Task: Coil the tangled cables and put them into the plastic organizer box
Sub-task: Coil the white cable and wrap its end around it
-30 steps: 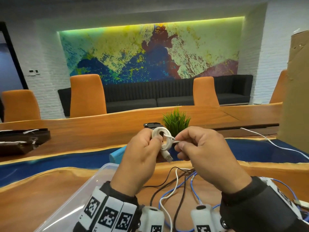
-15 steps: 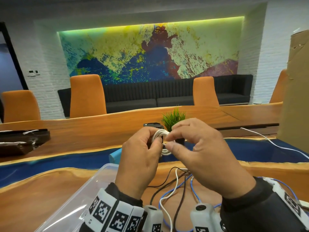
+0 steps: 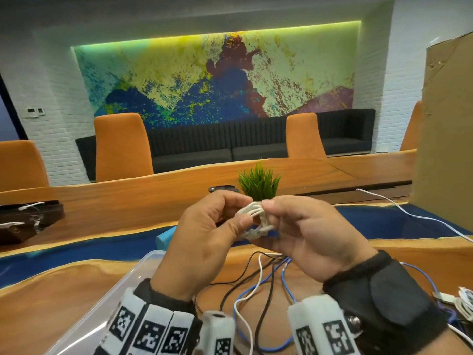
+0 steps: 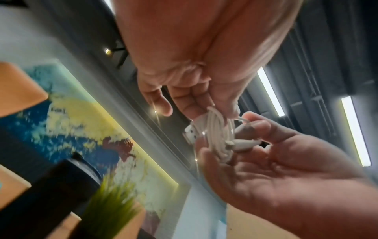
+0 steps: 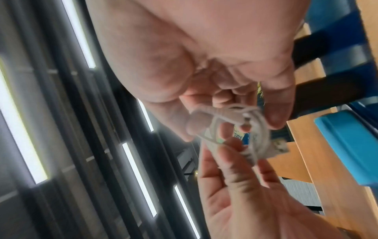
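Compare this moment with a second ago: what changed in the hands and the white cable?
The USB plug that hung below the white cable coil is now tucked against it. The right hand shifted its pinch onto the coil. The left hand kept holding it. The loose cables and plastic box stayed put.

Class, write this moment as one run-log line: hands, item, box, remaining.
left hand: pinches white cable coil | right hand: pinches coil | plastic box: coil not in | loose cables: on table

We hold a coiled white cable (image 3: pixel 252 218) up.
Our left hand (image 3: pixel 204 242) and right hand (image 3: pixel 309 234) pinch it above the wooden table (image 3: pixel 64 285).
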`<state>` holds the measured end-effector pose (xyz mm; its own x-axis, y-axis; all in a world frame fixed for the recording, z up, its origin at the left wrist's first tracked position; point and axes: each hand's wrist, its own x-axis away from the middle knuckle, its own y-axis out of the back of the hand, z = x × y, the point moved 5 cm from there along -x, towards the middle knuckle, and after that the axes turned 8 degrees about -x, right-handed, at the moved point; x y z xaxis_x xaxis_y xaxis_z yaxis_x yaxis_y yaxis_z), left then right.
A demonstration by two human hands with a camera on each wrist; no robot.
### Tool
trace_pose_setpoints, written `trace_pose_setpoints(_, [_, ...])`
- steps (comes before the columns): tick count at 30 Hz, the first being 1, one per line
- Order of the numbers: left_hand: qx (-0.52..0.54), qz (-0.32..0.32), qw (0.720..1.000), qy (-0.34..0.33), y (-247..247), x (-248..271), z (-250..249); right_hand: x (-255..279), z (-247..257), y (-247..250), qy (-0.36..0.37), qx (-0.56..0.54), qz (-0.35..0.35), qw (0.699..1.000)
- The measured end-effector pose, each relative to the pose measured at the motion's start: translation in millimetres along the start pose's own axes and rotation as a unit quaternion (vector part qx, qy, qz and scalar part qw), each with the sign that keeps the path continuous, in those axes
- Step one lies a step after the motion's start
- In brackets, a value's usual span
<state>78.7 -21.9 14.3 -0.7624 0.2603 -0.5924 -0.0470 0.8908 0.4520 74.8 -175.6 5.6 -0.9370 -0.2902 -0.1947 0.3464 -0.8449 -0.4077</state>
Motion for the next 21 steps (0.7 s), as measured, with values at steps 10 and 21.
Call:
trace_pose_setpoints(10, [-0.154,0.103,0.983,-0.017,-1.4,4.5,-4.0,2.2,8.8,8.0,0.045,0.209,0.000,0.977])
trace_pose_setpoints(21, [-0.044,0.018,0.997,-0.053,-0.2,2.4,-3.5,-4.2,0.6,12.1,0.064,0.234,-0.058,0.968])
